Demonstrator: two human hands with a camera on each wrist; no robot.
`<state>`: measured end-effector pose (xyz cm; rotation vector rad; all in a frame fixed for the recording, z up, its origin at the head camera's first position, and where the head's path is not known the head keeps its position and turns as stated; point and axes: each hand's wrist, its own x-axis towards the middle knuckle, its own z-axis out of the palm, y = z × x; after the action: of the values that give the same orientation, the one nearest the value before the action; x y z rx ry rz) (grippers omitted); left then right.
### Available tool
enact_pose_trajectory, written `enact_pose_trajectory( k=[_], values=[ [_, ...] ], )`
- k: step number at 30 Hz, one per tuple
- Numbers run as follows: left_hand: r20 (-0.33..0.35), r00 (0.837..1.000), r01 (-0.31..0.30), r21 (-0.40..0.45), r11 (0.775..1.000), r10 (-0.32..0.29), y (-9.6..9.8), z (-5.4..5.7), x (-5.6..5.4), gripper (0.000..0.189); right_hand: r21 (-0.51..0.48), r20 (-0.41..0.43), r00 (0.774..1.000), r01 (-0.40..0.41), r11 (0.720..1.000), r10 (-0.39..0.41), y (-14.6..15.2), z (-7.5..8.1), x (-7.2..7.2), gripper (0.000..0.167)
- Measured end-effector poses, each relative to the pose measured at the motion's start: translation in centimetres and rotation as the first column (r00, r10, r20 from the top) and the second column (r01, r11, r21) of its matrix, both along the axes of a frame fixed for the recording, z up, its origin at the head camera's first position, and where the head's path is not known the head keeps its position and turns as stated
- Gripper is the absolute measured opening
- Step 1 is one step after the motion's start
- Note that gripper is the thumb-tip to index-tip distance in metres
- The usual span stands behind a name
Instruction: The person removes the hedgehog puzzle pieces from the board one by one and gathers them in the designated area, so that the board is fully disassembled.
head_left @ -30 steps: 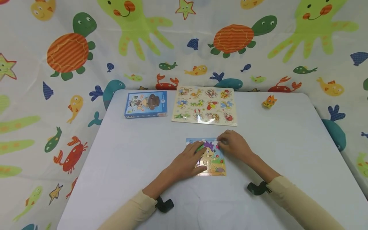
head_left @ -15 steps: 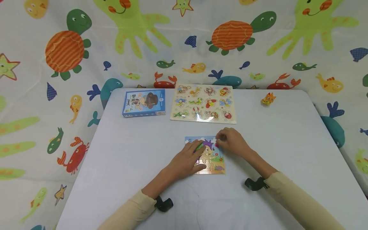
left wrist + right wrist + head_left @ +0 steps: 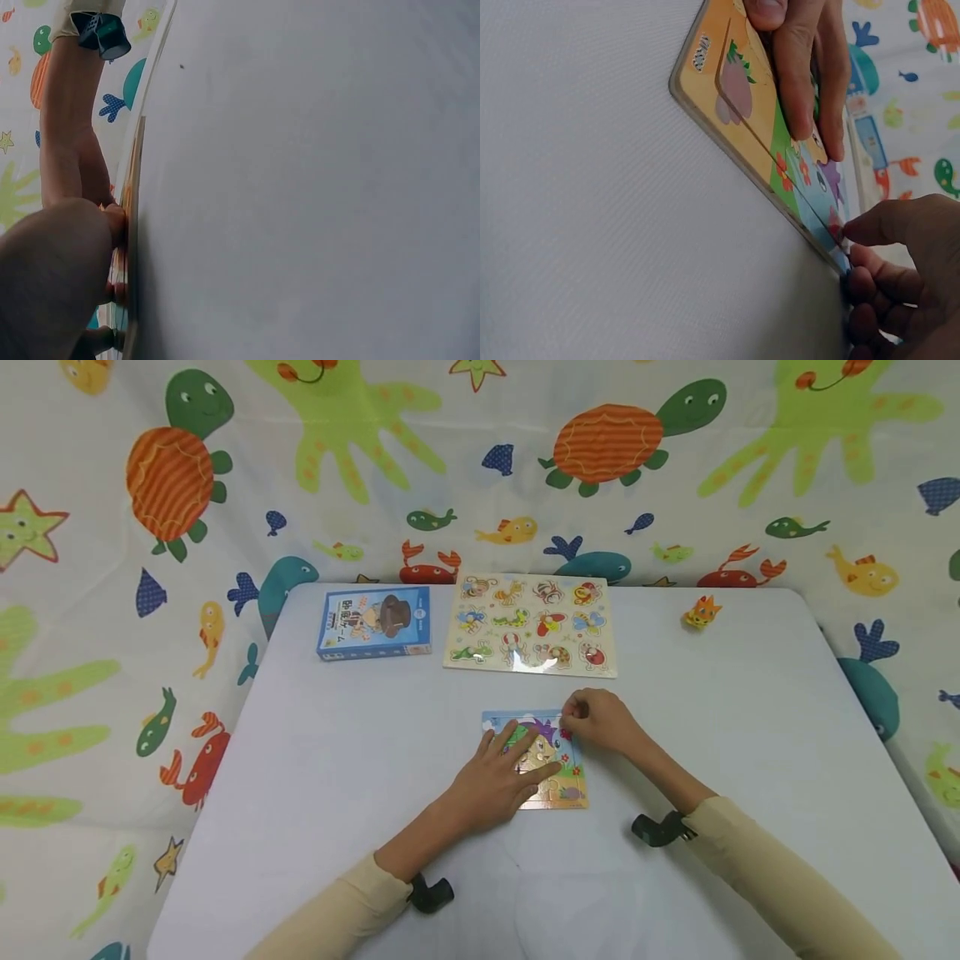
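Observation:
A small square jigsaw puzzle [image 3: 576, 782] lies flat at the middle of the white table, with a purple-haired cartoon animal and red flowers on it. My left hand [image 3: 489, 787] rests on its left half with fingers spread, hiding part of the picture. At the far right corner my right hand [image 3: 604, 723] grips the puzzle's edge. The right wrist view shows the right thumb [image 3: 874, 223] on top of the puzzle [image 3: 748, 120] and the other fingers curled beside its edge. In the left wrist view the puzzle [image 3: 133, 225] appears edge-on under the left fingers.
Behind the puzzle lies a wooden board [image 3: 531, 627] with several insect pictures. A blue box [image 3: 375, 622] stands left of that board, and a small orange toy [image 3: 702, 612] sits at the back right. A sea-animal curtain [image 3: 450, 452] hangs behind the table.
My left hand has spread its fingers wider over the puzzle, one finger now reaching further right. The right hand stays at the far right corner. The head view has tilted slightly.

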<state>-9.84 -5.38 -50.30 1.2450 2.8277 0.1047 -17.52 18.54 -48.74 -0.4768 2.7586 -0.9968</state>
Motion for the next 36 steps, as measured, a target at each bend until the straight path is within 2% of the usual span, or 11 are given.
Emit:
enact_pose_trajectory(
  k=[6,9,18,21,26,31,36],
  values=[
    [-0.003,1.0,-0.015,0.005,1.0,0.015,0.0,-0.3,0.3,0.048,-0.009,0.056,0.998,0.009,1.0,-0.009,0.0,-0.1,-0.2,0.005],
    [0.008,1.0,-0.023,0.007,1.0,0.023,0.0,0.0,0.4,0.048,-0.02,0.099,0.995,0.014,1.0,-0.012,0.0,0.1,-0.3,0.006],
    [0.051,0.998,-0.044,0.006,0.999,0.044,0.1,0.4,0.6,0.046,-0.098,0.227,0.973,0.071,0.993,-0.047,0.0,1.2,0.0,0.008],
    [0.062,0.997,-0.047,0.006,0.999,0.046,0.1,0.4,0.5,0.047,-0.127,0.225,0.973,0.077,0.989,-0.047,0.2,1.6,0.3,0.008],
    [0.065,0.997,-0.041,-0.003,0.999,0.041,0.2,0.3,0.3,0.047,-0.16,0.195,0.977,0.117,0.98,-0.085,1.0,1.3,0.9,0.01],
    [0.067,0.997,-0.033,-0.004,0.999,0.033,0.3,0.4,0.3,0.047,-0.218,0.238,0.957,0.218,0.951,-0.164,4.4,1.4,1.0,0.02],
    [0.073,0.997,-0.032,-0.005,0.999,0.033,0.1,0.5,0.4,0.046,-0.144,0.247,0.93,0.312,0.939,-0.272,11.1,2.1,1.0,0.032]
  ],
)
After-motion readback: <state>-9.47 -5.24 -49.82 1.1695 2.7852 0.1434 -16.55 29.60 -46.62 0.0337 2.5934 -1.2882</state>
